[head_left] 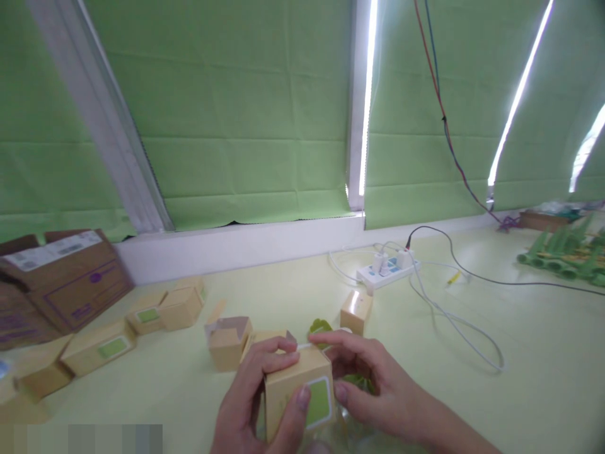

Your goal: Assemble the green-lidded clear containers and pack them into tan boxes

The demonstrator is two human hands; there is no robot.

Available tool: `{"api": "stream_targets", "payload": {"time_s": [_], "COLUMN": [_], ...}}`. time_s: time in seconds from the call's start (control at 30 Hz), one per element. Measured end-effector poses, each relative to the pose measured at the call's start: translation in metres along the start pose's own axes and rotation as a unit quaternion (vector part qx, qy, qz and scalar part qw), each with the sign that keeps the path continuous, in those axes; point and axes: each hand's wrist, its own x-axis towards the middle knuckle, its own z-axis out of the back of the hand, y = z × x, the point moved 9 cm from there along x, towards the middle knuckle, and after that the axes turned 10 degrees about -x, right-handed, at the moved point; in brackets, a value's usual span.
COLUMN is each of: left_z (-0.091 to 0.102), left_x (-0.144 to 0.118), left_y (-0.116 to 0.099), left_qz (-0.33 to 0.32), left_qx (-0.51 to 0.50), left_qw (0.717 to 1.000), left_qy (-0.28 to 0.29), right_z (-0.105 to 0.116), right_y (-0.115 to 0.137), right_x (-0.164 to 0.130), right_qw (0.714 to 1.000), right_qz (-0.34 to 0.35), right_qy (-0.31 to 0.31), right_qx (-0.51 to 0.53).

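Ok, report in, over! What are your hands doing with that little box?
Left hand and right hand both clamped on the small tan box, green label facing camera. Green item right behind it. Open box close on the left, not touching.

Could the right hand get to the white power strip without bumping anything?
Probably yes. The right hand is on the small box with the left hand. Between it and the power strip lies mostly bare table, with only a loose white cable alongside.
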Motion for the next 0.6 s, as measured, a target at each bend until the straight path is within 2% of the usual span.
{"api": "stream_targets", "payload": {"time_s": [0.13,0.2,0.33,0.5,0.6], "left_z": [-0.002,-0.006,-0.011,-0.013,-0.007], "left_x": [0.003,0.002,-0.001,-0.002,-0.003], "left_y": [0.007,0.013,0.013,0.006,0.006], "left_qz": [0.054,0.085,0.082,0.061,0.095], "left_qx": [0.025,0.03,0.037,0.034,0.027], "left_qw": [0.998,0.996,0.996,0.998,0.994], "left_qy": [0.0,0.01,0.014,0.0,-0.037], "right_z": [0.004,0.006,0.007,0.007,0.013], "right_y": [0.003,0.005,0.003,0.006,0.004], "right_x": [0.001,0.0,-0.003,-0.002,-0.001], "right_qw": [0.999,0.994,0.971,0.963,0.967], "right_qz": [0.001,-0.001,-0.017,0.003,0.015], "right_qy": [-0.03,-0.042,-0.05,-0.047,-0.058], "right_qx": [-0.041,-0.099,-0.233,-0.266,-0.246]}}
